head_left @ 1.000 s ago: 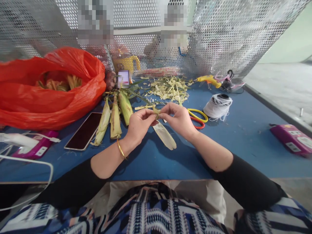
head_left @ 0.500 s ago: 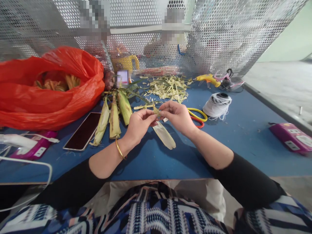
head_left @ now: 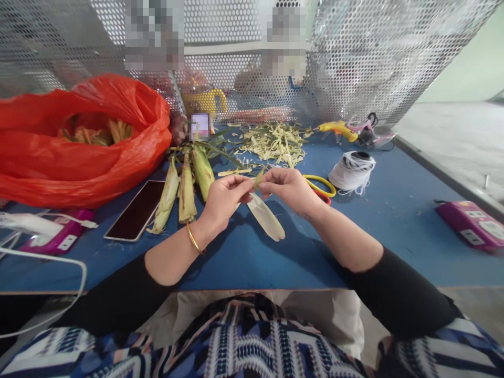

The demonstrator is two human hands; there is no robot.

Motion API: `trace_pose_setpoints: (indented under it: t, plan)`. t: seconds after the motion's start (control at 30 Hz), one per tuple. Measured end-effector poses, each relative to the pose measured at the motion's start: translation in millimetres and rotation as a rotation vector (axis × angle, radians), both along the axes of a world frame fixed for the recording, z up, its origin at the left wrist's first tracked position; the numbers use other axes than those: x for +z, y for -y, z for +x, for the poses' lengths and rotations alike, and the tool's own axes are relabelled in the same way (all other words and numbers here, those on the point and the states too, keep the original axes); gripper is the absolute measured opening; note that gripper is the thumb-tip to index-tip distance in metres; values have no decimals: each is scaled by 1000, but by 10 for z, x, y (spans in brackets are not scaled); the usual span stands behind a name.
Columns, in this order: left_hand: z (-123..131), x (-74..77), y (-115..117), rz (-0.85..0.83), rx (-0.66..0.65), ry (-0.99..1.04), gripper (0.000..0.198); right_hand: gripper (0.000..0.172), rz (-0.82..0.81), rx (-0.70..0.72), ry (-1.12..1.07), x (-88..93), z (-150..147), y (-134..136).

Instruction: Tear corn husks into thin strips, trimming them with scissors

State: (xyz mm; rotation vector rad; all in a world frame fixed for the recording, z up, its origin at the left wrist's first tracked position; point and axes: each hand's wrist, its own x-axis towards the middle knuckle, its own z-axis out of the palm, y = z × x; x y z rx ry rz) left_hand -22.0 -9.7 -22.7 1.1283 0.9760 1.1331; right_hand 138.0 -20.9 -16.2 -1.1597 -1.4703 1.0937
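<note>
Between my two hands is a small piece of pale green corn husk (head_left: 259,178). My left hand (head_left: 228,198), with a gold bangle at its wrist, pinches the piece from the left. From the right, the fingertips of my right hand (head_left: 289,190) are closed on it too. A larger, pale flat husk leaf (head_left: 268,219) lies on the blue table just below the fingers. Left of my left hand lie several husk-covered ears of corn (head_left: 186,194). Beyond the hands is a heap of husk scraps (head_left: 275,142).
A red plastic bag (head_left: 118,173) fills the left, near a phone (head_left: 135,211) and a purple power strip (head_left: 65,231). To the right are yellow scissors handles (head_left: 325,184), white thread (head_left: 352,172), a yellow glue gun (head_left: 337,129) and another purple strip (head_left: 470,223). A perforated metal screen (head_left: 354,63) stands behind.
My right hand has shifted slightly and its fingers have drawn a little away from my left fingertips, showing more of the husk piece between them. The husk leaf on the table stays put.
</note>
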Motion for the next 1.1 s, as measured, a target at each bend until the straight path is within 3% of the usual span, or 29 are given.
trace_pose_setpoints:
  t: [0.13, 0.23, 0.4, 0.53, 0.63, 0.73, 0.83, 1.1]
  plan:
    - [34, -20, 28, -155, 1, 99, 24, 13, 21, -109, -75, -30, -70, 14]
    - [80, -7, 68, -232, 28, 152, 18, 13, 18, -158, -86, -83, -113, 28]
    - [153, 59, 113, -330, 106, 192, 8, 14, 39, -247, 11, -182, -175, 52]
    - [199, 121, 124, -342, 131, 170, 8, 13, 19, -276, 114, -117, -203, 81]
    - [224, 181, 107, -324, 156, 147, 11, 13, 30, -210, 438, 49, -59, 145]
    - [248, 241, 60, -281, 152, 120, 13, 16, 60, -165, 1036, 199, 276, 226]
    - [303, 278, -7, -264, 128, 102, 14, 27, -96, -193, 1465, 241, 621, 263]
    - [494, 302, -153, -320, 122, 158, 15, 44, -108, -84, 1516, 193, 840, 180]
